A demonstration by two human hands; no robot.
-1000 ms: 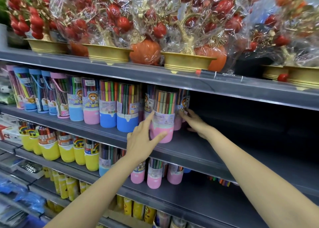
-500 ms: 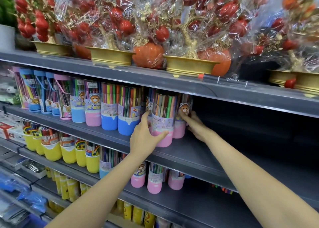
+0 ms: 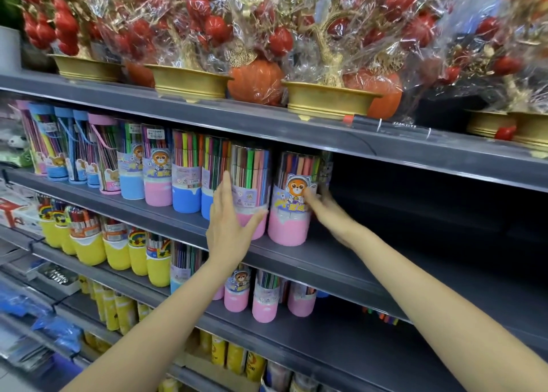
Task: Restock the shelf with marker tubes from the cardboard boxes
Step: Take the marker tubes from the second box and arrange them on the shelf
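The left hand (image 3: 229,231) lies with straight fingers against the left side of one pink-based marker tube (image 3: 250,193); its grip is spread, probably to steady it. The right hand (image 3: 321,210) touches the next pink tube (image 3: 292,198) from the right, blurred, so I cannot tell its grip. Both tubes stand upright near the shelf (image 3: 341,261) edge, probably being lined up with the row to their left.

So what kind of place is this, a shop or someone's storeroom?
Most likely a shop aisle, stationery and gifts. Grey metal shelving carries rows of identical marker tubes, some with small price stickers, and cellophane-wrapped ornamental fruit trees in gold pots stand on top.
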